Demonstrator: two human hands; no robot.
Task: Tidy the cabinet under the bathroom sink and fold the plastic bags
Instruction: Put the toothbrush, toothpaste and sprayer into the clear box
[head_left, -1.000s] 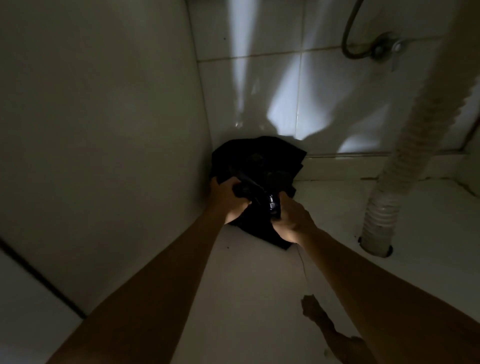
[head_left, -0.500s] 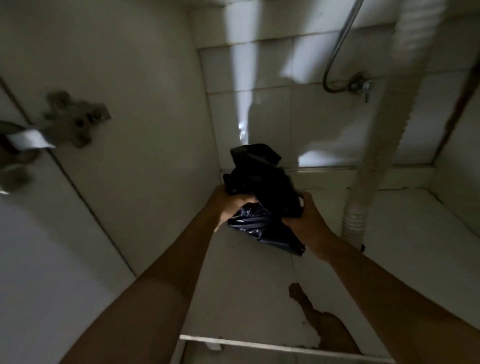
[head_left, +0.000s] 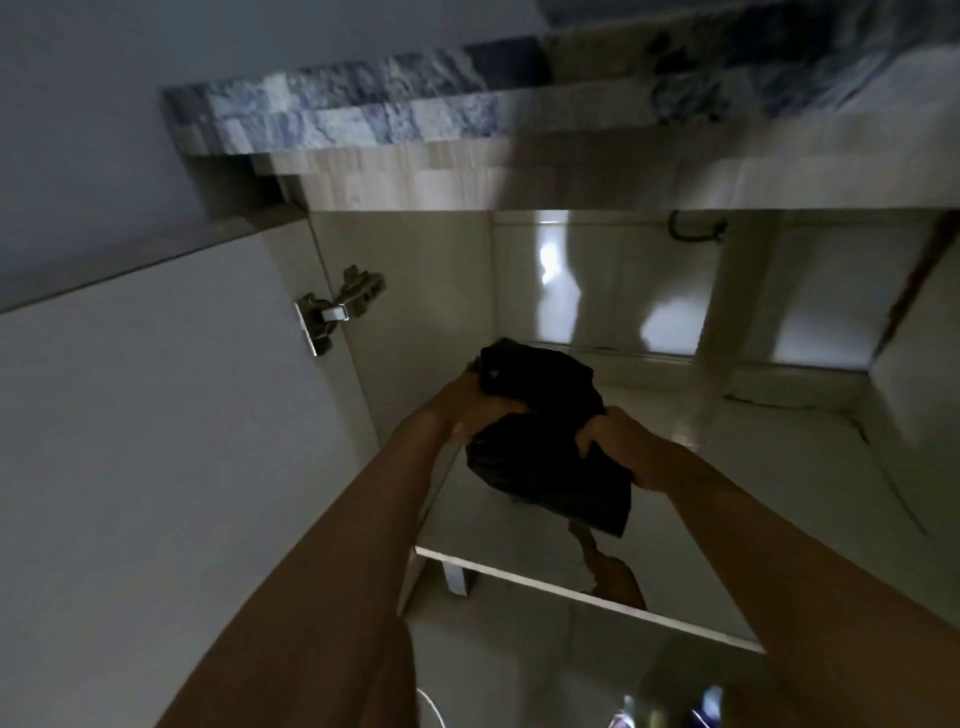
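A crumpled black plastic bag hangs in the air above the cabinet floor, near its front left. My left hand grips the bag's upper left part. My right hand grips its right side, fingers curled into the plastic. The bag's lower corner droops toward the front edge of the cabinet. The inside of the cabinet is dim.
The open cabinet door stands at the left with a metal hinge. A white drain pipe rises at the back right. A brown stain marks the floor near the front edge. The marble countertop overhangs above.
Both hands have pulled the black bag back from the rear left corner toward the cabinet's front, lifting it off the floor. The view has pulled out and now shows the countertop.
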